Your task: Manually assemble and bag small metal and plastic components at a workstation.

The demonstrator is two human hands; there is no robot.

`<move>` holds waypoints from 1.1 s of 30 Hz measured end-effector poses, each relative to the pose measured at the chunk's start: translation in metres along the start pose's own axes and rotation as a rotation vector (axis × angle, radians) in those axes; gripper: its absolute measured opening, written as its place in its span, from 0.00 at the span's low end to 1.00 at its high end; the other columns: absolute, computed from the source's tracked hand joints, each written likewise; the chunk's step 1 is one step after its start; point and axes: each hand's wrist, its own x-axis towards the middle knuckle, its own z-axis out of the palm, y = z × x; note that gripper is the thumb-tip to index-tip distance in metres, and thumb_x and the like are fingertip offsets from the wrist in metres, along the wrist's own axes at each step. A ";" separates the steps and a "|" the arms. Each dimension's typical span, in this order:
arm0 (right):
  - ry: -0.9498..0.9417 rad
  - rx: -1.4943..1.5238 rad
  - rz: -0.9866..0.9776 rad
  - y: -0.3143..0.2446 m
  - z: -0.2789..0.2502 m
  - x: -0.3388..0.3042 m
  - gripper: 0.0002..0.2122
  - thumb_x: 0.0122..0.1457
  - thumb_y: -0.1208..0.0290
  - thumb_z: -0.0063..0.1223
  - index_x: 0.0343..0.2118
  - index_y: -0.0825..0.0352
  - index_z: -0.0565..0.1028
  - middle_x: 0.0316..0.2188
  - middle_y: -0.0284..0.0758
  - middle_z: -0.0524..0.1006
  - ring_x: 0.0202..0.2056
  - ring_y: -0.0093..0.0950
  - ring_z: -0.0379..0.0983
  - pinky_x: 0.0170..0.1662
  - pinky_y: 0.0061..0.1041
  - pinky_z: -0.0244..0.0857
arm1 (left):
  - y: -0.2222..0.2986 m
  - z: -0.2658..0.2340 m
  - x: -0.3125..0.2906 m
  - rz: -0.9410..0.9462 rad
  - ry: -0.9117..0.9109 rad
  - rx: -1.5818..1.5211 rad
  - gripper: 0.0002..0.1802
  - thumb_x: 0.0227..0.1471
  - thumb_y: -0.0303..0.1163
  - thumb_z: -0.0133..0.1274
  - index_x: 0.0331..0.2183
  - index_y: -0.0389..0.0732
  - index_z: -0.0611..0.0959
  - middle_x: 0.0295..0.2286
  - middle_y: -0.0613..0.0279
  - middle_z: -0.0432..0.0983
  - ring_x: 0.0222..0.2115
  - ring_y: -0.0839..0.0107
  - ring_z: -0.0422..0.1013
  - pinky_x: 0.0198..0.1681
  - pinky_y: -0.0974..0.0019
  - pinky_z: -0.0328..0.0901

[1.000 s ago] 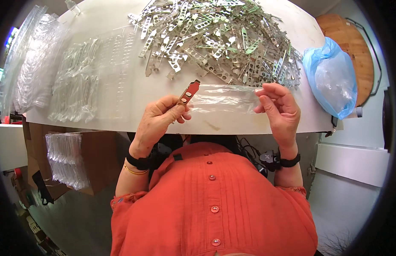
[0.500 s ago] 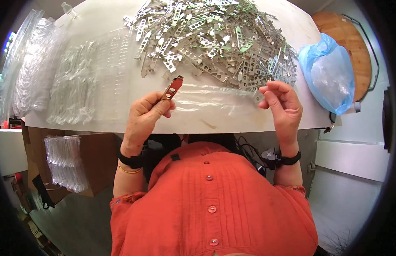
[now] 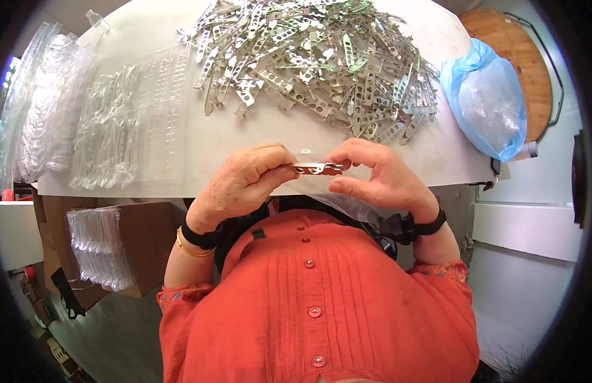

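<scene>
Counter [image 3: 296, 137] was what I looked down on: white, rounded at its far edge, its near edge just ahead of my chest. Beyond it on my right I saw a round wooden board [image 3: 526, 57] with a dark metal rim, and pale cabinet fronts below it. On my left, under the counter, stood a brown box [image 3: 152, 242] with clear trays [image 3: 98, 246] stacked beside it.

Metal strips [image 3: 315, 64], perforated and tangled, lay in a wide heap across the far half of the counter. Left of the heap I saw flat clear blister sheets [image 3: 127, 134], and further left, more clear packs [image 3: 40, 108] piled at the edge. A blue bag [image 3: 484, 102] sat at the right edge, near the heap.

Both hands met over the near edge. My left hand [image 3: 245, 182] pinched one end of a small metal strip [image 3: 315, 168] between thumb and fingers; my right hand [image 3: 372, 175] pinched the other end, holding it level. Clear film [image 3: 347, 204] hung below my right hand. Nothing blocked my view of the strip.
</scene>
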 end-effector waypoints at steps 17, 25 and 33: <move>0.813 0.960 -0.005 0.038 -0.034 0.019 0.05 0.66 0.72 0.53 0.40 0.67 0.74 0.31 0.35 0.79 0.33 0.25 0.78 0.35 0.25 0.73 | 0.009 0.026 -0.012 -0.372 0.022 -0.546 0.09 0.63 0.28 0.50 0.38 0.33 0.80 0.28 0.64 0.79 0.25 0.81 0.71 0.31 0.75 0.67; 0.824 1.026 -0.040 0.029 -0.020 0.033 0.04 0.66 0.74 0.52 0.40 0.66 0.74 0.32 0.36 0.80 0.33 0.26 0.79 0.36 0.27 0.75 | 0.009 0.039 -0.008 -0.454 -0.059 -0.599 0.11 0.64 0.32 0.50 0.38 0.34 0.80 0.27 0.66 0.78 0.24 0.83 0.70 0.28 0.76 0.66; 0.769 1.033 -0.068 0.024 -0.008 0.037 0.04 0.67 0.73 0.51 0.41 0.67 0.74 0.34 0.36 0.80 0.34 0.26 0.78 0.38 0.26 0.74 | 0.007 0.044 -0.005 -0.458 -0.024 -0.639 0.12 0.64 0.34 0.49 0.38 0.35 0.81 0.24 0.69 0.76 0.22 0.85 0.67 0.26 0.77 0.63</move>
